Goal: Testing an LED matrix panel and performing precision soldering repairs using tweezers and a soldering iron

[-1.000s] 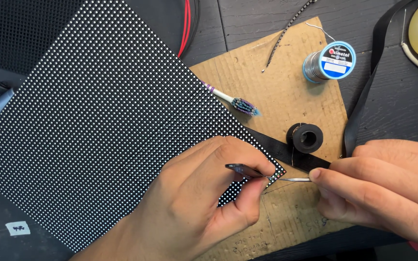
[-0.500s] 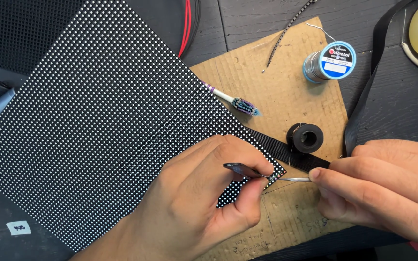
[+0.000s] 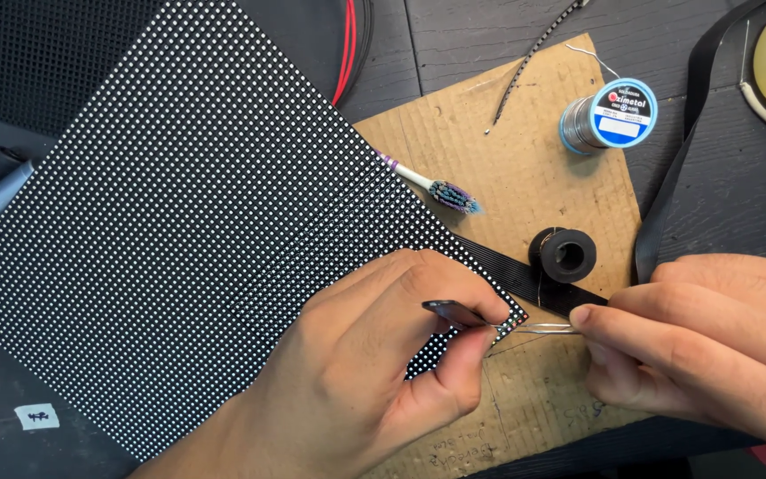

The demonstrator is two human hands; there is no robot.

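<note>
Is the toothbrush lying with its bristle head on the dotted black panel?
No: the toothbrush has its bristle head on the brown cardboard sheet, just off the edge of the dotted black panel.

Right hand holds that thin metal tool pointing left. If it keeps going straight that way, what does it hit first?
Most likely the corner of the dotted panel, right at the tool's tip, where the left hand pinches tweezers. The right hand sits just behind it. Height above the panel is unclear.

Dark tweezers [image 3: 456,312] at dotted panel's [image 3: 197,239] corner
</note>
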